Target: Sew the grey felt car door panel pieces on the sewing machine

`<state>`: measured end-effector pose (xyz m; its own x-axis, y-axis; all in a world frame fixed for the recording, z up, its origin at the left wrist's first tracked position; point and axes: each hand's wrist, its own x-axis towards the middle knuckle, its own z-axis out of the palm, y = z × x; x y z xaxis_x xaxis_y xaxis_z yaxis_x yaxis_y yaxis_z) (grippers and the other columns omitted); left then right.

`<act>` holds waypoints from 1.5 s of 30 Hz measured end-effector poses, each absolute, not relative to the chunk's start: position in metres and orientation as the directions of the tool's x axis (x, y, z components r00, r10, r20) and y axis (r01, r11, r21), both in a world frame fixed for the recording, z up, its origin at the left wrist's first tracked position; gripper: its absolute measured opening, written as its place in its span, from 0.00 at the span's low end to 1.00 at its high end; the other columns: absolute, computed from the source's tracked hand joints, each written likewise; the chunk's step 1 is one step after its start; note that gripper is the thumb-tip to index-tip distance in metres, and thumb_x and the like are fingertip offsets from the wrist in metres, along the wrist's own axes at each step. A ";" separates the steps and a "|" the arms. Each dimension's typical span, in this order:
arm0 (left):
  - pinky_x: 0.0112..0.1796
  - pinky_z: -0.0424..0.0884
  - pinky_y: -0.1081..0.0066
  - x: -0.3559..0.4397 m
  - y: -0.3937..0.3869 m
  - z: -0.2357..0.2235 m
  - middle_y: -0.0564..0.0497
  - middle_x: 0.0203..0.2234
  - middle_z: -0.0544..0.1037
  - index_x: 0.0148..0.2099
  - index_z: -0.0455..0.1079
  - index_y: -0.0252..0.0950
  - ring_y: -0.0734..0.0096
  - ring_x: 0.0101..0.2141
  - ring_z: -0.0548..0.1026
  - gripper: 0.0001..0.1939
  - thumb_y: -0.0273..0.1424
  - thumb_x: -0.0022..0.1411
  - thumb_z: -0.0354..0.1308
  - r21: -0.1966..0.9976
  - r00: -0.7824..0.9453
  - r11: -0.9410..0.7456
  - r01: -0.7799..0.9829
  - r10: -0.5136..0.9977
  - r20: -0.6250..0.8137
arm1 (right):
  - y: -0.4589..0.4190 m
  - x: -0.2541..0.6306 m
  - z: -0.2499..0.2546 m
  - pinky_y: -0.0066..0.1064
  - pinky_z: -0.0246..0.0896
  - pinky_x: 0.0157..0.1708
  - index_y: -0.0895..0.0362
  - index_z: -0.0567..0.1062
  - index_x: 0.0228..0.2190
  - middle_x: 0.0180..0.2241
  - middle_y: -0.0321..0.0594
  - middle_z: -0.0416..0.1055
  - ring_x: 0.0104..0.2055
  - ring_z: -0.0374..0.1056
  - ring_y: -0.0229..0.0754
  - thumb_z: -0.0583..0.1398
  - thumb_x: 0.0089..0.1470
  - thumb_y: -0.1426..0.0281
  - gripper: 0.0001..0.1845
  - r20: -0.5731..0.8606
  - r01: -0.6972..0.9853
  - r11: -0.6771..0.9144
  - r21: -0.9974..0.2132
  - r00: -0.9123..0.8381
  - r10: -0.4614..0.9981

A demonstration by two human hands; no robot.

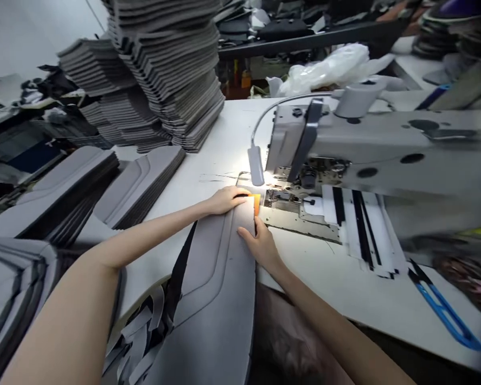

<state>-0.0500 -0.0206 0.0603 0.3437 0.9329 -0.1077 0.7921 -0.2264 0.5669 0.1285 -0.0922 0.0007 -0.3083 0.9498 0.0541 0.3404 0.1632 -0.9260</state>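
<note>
A long grey padded fabric panel (220, 299) with stitched contour lines slopes from the table's front edge up to the sewing machine's needle area. My left hand (226, 201) is closed at the panel's far end, fingers reaching across its top. My right hand (263, 245) grips the panel's right edge, thumb on top and the other fingers partly hidden. Just beyond both hands a small orange piece (257, 203) shows at the panel's tip, beside the presser foot (278, 199). The sewing machine (385, 144) stands to the right, its small lamp (255, 166) lighting this spot.
Tall stacks of grey panels (176, 69) rise at the back left, with more piles (140, 182) nearer. White and black strips (361, 230) lie beneath the machine arm. Blue thread snips (444, 310) rest at right. Offcuts (138, 331) hang below the table's left front.
</note>
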 end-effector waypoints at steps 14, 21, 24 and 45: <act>0.31 0.60 0.72 -0.016 0.010 0.034 0.55 0.26 0.76 0.31 0.73 0.37 0.70 0.31 0.71 0.14 0.43 0.56 0.65 0.556 0.266 -0.157 0.816 0.956 -0.121 | -0.072 0.188 -0.001 0.31 0.74 0.40 0.59 0.74 0.23 0.34 0.44 0.78 0.42 0.73 0.42 0.55 0.61 0.83 0.17 0.701 0.384 0.923 0.016 -0.663 0.263; 0.33 0.64 0.72 -0.015 0.028 0.020 0.55 0.26 0.74 0.27 0.68 0.37 0.69 0.32 0.71 0.19 0.47 0.56 0.64 0.607 0.211 -0.067 0.792 0.963 -0.169 | -0.059 0.195 0.000 0.28 0.74 0.39 0.60 0.75 0.22 0.35 0.43 0.79 0.43 0.75 0.42 0.54 0.60 0.86 0.18 0.694 0.429 0.902 -0.040 -0.638 0.334; 0.38 0.69 0.70 -0.016 0.037 0.012 0.54 0.26 0.75 0.27 0.68 0.36 0.67 0.33 0.72 0.21 0.49 0.52 0.67 0.656 0.140 -0.003 0.755 0.978 -0.156 | -0.053 0.196 0.000 0.28 0.74 0.39 0.60 0.76 0.23 0.36 0.43 0.80 0.45 0.76 0.42 0.54 0.59 0.86 0.18 0.686 0.447 0.892 -0.065 -0.630 0.365; 0.49 0.71 0.60 0.009 -0.027 0.028 0.44 0.47 0.79 0.46 0.74 0.35 0.62 0.45 0.74 0.17 0.25 0.71 0.42 0.192 0.540 -0.563 0.804 0.826 0.159 | -0.052 0.194 -0.002 0.30 0.69 0.39 0.58 0.77 0.24 0.36 0.41 0.80 0.42 0.74 0.42 0.54 0.62 0.82 0.19 0.617 0.544 0.831 -0.116 -0.616 0.490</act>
